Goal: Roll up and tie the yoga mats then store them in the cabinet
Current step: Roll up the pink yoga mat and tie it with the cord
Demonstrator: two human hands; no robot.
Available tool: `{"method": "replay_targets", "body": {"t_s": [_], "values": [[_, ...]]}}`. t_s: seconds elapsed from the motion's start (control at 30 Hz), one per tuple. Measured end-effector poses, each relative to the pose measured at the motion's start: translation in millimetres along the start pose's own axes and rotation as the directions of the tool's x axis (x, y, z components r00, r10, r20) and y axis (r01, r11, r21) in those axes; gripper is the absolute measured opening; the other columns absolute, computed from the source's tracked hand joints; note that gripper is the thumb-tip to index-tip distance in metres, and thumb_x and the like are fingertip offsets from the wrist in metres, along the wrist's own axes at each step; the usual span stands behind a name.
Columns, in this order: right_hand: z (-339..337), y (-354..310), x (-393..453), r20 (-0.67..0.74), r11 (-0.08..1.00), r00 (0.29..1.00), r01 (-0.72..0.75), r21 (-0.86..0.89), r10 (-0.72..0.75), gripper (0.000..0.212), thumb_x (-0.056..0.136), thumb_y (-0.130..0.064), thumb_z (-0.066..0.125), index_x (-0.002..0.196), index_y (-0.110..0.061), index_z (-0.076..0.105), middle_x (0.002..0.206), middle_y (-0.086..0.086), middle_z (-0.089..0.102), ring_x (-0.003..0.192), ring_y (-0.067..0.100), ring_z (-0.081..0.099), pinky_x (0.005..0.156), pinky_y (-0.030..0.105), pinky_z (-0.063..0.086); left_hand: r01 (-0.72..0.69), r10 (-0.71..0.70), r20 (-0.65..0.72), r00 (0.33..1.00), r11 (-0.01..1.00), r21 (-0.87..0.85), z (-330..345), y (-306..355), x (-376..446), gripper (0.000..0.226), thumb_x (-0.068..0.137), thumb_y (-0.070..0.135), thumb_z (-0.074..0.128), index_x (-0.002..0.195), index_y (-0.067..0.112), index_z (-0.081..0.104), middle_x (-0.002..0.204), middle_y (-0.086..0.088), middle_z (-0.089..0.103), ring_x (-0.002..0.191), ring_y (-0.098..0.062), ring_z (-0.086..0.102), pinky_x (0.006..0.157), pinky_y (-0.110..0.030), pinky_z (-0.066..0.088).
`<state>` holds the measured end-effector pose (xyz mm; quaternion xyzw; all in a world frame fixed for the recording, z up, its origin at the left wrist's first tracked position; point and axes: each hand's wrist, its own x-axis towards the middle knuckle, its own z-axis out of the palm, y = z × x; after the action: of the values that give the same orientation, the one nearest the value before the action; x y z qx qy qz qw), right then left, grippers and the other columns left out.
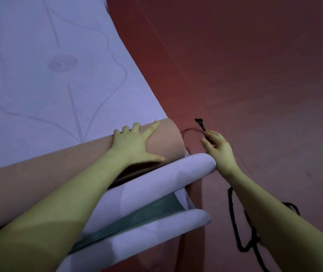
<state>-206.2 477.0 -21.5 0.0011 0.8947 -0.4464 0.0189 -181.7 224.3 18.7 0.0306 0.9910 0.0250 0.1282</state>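
1. The lilac yoga mat point(45, 61) lay on the red floor point(255, 55), partly rolled. The roll point(164, 140) showed its tan underside and sat across the mat's near part, its open end close to the mat's right edge.
2. The left hand point(135, 144) lay flat on top of the roll near that end, fingers spread and straight, pressing down rather than gripping.
3. The right hand point(217, 148) was just beyond the roll's end, over bare floor, fingers pinched together on a thin dark cord point(201, 124). More black cord point(235, 218) trailed on the floor beside the right forearm; whether it was one piece with the pinched length could not be told.
4. Nearer the person, more lilac mat material point(176, 179) with a greenish layer point(156, 213) lay curled up against the roll. Whether this was a second mat was unclear.
5. Judgement on handling: the mat looked soft, light and springy, likely to unroll if the pressing hand lifted. The foam surface probably offered good friction.
6. Judgement on hold: keep a flat palm on the crown of the roll and pass the cord around the roll near its end, where the hand can pin it.
7. No cabinet was in view.
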Motion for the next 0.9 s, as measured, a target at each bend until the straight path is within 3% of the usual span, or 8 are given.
{"method": "replay_targets", "body": {"t_s": [0.13,0.2,0.27,0.4,0.53,0.63,0.77,0.9], "values": [[1,-19,0,0.049,0.957,0.995,-0.095,0.273,0.084,0.03,0.1,-0.024,0.047,0.123,-0.01,0.061,0.12,0.002,0.062,0.102,0.009,0.061,0.084,0.017,0.046,-0.002,0.002,0.011,1.0,1.0,-0.003,-3,-3,3,0.115,0.057,0.083,0.057,0.144,0.05,-0.011,0.13,-0.013,0.041,0.116,-0.034,0.043,0.098,-0.049,0.032],[0,-19,0,0.055,0.932,0.992,-0.129,0.339,0.118,0.027,0.099,-0.022,0.05,0.12,-0.012,0.063,0.117,0.003,0.064,0.101,0.009,0.062,0.084,0.019,0.048,0.01,-0.009,-0.046,0.999,1.0,0.026,-1,1,-2,0.11,0.06,0.082,0.056,0.145,0.049,-0.006,0.123,-0.011,0.043,0.11,-0.032,0.044,0.094,-0.044,0.034],[-4,-19,2,0.056,0.932,0.992,-0.125,0.34,0.113,0.026,0.094,-0.011,0.058,0.12,-0.011,0.063,0.117,0.004,0.065,0.105,0.014,0.061,0.089,0.026,0.049,0.036,-0.026,-0.132,0.991,0.996,0.078,-2,2,-7,0.106,0.062,0.082,0.053,0.146,0.048,-0.004,0.123,-0.011,0.042,0.109,-0.031,0.043,0.095,-0.044,0.033],[-16,-36,5,-0.013,0.964,0.998,-0.063,0.257,0.069,0.03,0.088,0.006,0.057,0.112,-0.009,0.068,0.11,0.003,0.066,0.102,0.01,0.059,0.087,0.021,0.046,0.097,-0.076,-0.251,0.965,0.993,0.074,-30,-7,-18,0.107,0.062,0.083,0.052,0.146,0.048,-0.005,0.126,-0.012,0.04,0.111,-0.033,0.042,0.096,-0.043,0.032],[-28,-80,-6,-0.026,0.939,0.999,-0.017,0.345,0.028,0.02,0.091,-0.005,0.058,0.107,-0.012,0.069,0.098,-0.003,0.067,0.088,0.006,0.062,0.074,0.01,0.048,0.129,-0.113,-0.318,0.942,0.991,0.03,-71,-17,-42,0.108,0.063,0.082,0.052,0.145,0.049,-0.009,0.127,-0.012,0.04,0.111,-0.032,0.042,0.096,-0.042,0.033],[-19,-119,-19,0.052,0.895,0.998,-0.045,0.444,0.024,0.018,0.097,-0.017,0.053,0.108,-0.014,0.068,0.095,-0.001,0.068,0.078,0.003,0.061,0.067,0.013,0.046,0.131,-0.136,-0.365,0.921,0.991,-0.038,-100,-26,-67,0.109,0.063,0.08,0.055,0.145,0.049,-0.011,0.126,-0.011,0.04,0.109,-0.032,0.043,0.095,-0.041,0.033],[-10,-191,-46,0.159,0.837,0.98,0.013,0.547,-0.119,0.028,0.101,-0.024,0.045,0.115,-0.016,0.067,0.108,0.003,0.069,0.091,0.012,0.065,0.089,0.036,0.047,0.163,-0.201,-0.463,0.863,0.979,-0.122,-153,-45,-117,0.111,0.062,0.079,0.058,0.144,0.05,-0.012,0.127,-0.011,0.041,0.112,-0.032,0.043,0.096,-0.04,0.035],[-19,-278,-73,0.17,0.712,0.961,0.037,0.701,-0.217,0.037,0.101,-0.023,0.04,0.093,-0.03,0.075,0.105,-0.007,0.07,0.1,0.012,0.063,0.099,0.037,0.042,0.16,-0.283,-0.528,0.801,0.95,-0.267,-202,-67,-174,0.112,0.063,0.074,0.063,0.143,0.052,-0.012,0.129,-0.009,0.04,0.118,-0.031,0.041,0.098,-0.04,0.035]]}}
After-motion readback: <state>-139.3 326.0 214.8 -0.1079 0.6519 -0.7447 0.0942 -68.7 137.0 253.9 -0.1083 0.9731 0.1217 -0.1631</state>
